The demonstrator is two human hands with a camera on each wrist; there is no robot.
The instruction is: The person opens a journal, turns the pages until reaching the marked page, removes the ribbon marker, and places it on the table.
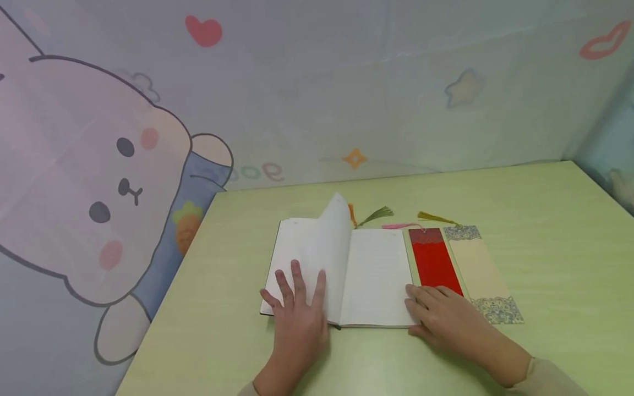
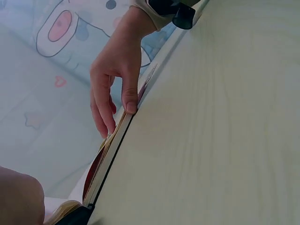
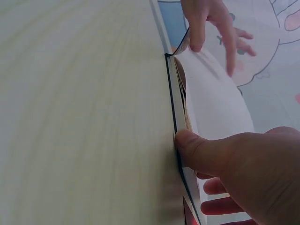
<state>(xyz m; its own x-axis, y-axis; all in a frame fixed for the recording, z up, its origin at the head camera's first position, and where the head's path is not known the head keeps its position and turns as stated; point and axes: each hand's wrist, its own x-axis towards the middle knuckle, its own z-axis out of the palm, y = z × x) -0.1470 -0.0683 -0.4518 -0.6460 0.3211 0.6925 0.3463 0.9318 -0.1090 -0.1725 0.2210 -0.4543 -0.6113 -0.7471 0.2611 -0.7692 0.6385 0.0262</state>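
Note:
An open notebook (image 1: 373, 275) with white pages lies on the table. A loose leaf (image 1: 337, 231) stands partly raised near its middle and curls toward the left side. Across the lower left page rests my left hand (image 1: 299, 319), fingers spread. My right hand (image 1: 446, 316) holds the notebook's lower right corner; its thumb (image 3: 197, 152) presses the bottom edge in the right wrist view, with the fingers over the page side. Right of the notebook lie a red bookmark (image 1: 436, 261), partly under the right hand, and a cream bookmark (image 1: 477, 264) with patterned ends.
A green tassel (image 1: 378, 214), an orange tassel (image 1: 352, 213) and a pink tassel (image 1: 398, 225) show beyond the notebook's top edge. An ochre tassel (image 1: 436, 216) belongs to the cream bookmark. A printed cloth (image 1: 317, 99) hangs behind the pale green table (image 1: 559, 236).

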